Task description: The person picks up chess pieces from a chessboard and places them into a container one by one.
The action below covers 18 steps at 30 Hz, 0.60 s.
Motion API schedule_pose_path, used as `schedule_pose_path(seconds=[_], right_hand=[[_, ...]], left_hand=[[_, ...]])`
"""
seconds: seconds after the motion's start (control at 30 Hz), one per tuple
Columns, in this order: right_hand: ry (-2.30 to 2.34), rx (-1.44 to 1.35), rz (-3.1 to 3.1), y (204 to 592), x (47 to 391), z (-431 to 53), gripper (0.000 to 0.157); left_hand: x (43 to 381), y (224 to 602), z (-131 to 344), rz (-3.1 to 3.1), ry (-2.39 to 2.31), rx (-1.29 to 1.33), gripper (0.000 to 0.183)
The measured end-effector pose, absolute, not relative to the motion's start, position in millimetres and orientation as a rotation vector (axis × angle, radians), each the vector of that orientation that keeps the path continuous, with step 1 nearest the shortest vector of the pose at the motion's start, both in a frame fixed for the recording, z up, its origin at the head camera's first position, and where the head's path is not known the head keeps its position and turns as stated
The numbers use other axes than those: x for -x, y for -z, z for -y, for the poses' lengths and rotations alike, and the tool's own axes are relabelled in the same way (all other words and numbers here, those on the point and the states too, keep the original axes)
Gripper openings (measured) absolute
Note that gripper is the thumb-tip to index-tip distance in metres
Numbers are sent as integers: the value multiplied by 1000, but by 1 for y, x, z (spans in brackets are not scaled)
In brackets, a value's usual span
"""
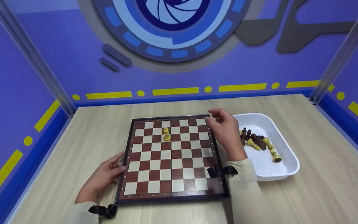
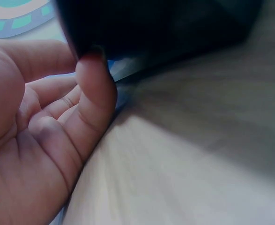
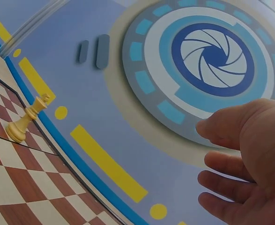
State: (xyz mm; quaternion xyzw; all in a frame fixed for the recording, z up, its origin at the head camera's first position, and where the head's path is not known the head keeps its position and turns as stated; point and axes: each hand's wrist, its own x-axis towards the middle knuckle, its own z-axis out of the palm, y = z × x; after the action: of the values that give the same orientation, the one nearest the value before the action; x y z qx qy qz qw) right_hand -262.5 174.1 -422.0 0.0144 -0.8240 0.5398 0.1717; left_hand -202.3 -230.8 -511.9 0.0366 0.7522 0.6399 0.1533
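A brown-and-white chessboard (image 1: 176, 152) with a dark frame lies on the table. On its far half stands a pale yellow chess king (image 1: 167, 137), which also shows upright on the squares in the right wrist view (image 3: 22, 124). My left hand (image 1: 104, 174) holds the board's left edge. Close up in the left wrist view, fingertips (image 2: 95, 70) meet the dark edge of the board. Near the far right corner of the board hovers my right hand (image 1: 225, 129), its fingers loosely bent and nothing between them.
To the right of the board stands a white plastic tray (image 1: 286, 149). Inside it lie several dark brown chess pieces (image 1: 256, 138) and several pale yellow ones (image 1: 272, 151). Blue-purple panels (image 1: 172, 77) wall the wooden table (image 1: 328, 155) at the back and both sides.
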Motion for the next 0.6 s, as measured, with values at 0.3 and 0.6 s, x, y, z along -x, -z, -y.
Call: schedule_pose_path(seconds=[0.3,0.6], right_hand=[[-1494,-145,2343,427,263,-163,31],[-1399,-175,2414,430,262,-153,33]], left_hand=[[203,513,231,-2187,-1820,-103,66],[203,514,231,-2220,-1795,-100,67]])
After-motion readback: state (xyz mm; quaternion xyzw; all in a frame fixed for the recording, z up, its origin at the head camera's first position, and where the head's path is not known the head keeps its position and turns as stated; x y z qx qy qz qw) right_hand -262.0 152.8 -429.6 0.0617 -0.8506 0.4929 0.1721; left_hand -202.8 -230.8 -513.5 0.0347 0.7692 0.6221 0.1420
